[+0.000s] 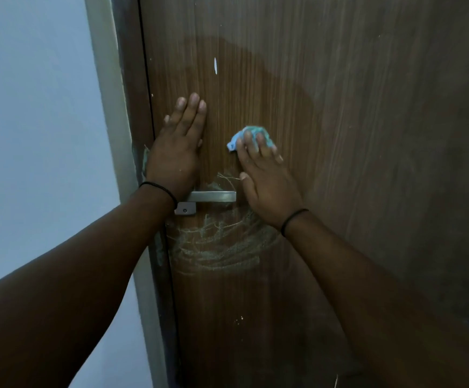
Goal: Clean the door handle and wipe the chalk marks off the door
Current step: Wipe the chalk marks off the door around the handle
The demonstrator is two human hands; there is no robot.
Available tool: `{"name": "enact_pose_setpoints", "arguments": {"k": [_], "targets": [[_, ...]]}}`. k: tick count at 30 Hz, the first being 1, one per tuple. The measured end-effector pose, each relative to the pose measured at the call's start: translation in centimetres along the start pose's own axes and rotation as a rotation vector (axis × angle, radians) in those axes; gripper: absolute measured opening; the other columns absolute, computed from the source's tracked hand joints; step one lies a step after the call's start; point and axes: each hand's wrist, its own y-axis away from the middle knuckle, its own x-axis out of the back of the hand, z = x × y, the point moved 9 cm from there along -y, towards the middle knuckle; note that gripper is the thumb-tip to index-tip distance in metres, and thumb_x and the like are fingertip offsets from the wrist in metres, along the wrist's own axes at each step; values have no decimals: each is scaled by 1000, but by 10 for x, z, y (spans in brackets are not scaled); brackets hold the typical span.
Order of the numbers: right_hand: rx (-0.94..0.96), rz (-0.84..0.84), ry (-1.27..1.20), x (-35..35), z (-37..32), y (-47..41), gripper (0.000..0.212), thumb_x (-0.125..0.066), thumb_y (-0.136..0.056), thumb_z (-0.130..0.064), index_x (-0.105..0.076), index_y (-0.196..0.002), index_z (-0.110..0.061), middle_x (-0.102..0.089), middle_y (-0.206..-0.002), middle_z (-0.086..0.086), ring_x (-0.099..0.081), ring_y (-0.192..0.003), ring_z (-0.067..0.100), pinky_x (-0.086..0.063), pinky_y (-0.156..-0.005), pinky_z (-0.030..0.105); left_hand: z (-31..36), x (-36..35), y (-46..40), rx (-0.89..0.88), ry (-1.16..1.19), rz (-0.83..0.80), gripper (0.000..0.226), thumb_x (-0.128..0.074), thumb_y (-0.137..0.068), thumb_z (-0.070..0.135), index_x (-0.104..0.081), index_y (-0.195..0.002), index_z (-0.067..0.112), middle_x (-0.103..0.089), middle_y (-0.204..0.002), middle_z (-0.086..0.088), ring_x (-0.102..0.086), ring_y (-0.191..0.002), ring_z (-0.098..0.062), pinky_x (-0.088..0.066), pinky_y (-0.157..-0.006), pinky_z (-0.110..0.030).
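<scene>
- Door handle [212, 196]: horizontal metal lever on the brown door [339, 135].
- Left hand [176, 152]: directly above the handle's pivot end, palm flat on the door, fingers straight and together, holding nothing.
- Right hand [267, 177]: above-right of the handle's free end, straight fingers pressing a blue cloth [248, 137] against the door.
- Chalk marks [222, 242]: whitish scribbles mostly below the handle, a few strokes just above it.

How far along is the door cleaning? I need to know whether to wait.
Partly done. The door above the handle has a darker, wet-looking wiped patch. In hand: the right hand presses a blue cloth to the door, and the left hand braces flat. Left: heavy chalk marks below the handle, some just above it.
</scene>
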Motion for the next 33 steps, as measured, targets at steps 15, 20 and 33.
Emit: {"name": "enact_pose_setpoints", "arguments": {"k": [15,20,33], "targets": [[127,-108,134,-27,-5,39,62,-31,-98,-31,-7,-154,-18,-3,-163,2,5,-150,17,-8,-123,41,-5,0,13,-19,53,-31,69,-41,-94,-5,-13,-154,13,-7,-163,-3,0,-151,-22,-3,-121,-34],[114,-109,137,-23,8,54,59,-28,-99,-31,-10,-154,-20,-8,-162,1,0,-150,14,-13,-122,40,-5,2,16,-11,58,-47,73,-44,-91,-6,-12,-154,13,-7,-163,-3,0,-151,-21,-3,-121,-34],[295,-202,225,-65,-12,85,55,-25,-103,-36,-12,-154,-21,-10,-162,2,-2,-150,18,-13,-122,41,-5,1,17,-1,51,-64,73,-41,-91,-6,-11,-155,14,-5,-164,-3,2,-151,-20,-4,-121,-35]]}}
